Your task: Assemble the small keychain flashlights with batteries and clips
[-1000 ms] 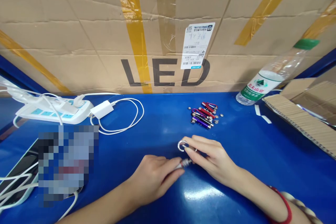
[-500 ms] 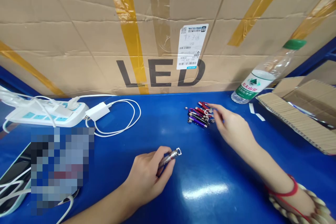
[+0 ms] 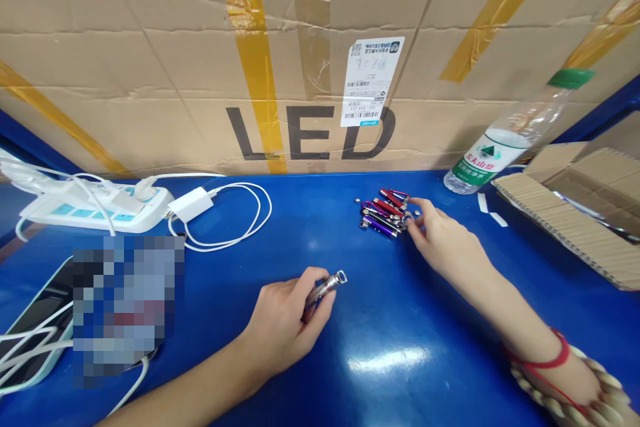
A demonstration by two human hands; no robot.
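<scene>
Silver metal is held in the left hand point(image 3: 287, 310): a slim silver cylinder point(image 3: 324, 288) is pinched by the grip between thumb and fingers, raised at its squared tip, over the middle of the blue glossy worktop point(image 3: 300, 233). The right hand point(image 3: 450, 240) is reached toward the back edge, its fingertips set at the right side of a small pile; the thumb and forefinger are spread slightly, and whether anything is pinched by this grip cannot be told. In the pile, slim red metal cylinders point(image 3: 389, 207), a black one and a purple cylinder point(image 3: 379, 226) are laid close together, with small round silver discs point(image 3: 417, 213) scattered beside them. The back edge is lined by a large brown cardboard carton point(image 3: 175, 93) printed LED. Near the back right corner, a clear plastic bottle with a green cap point(image 3: 493, 159) is seen; toward the back left corner, a white power strip point(image 3: 95, 213) is crowded with plugs.
</scene>
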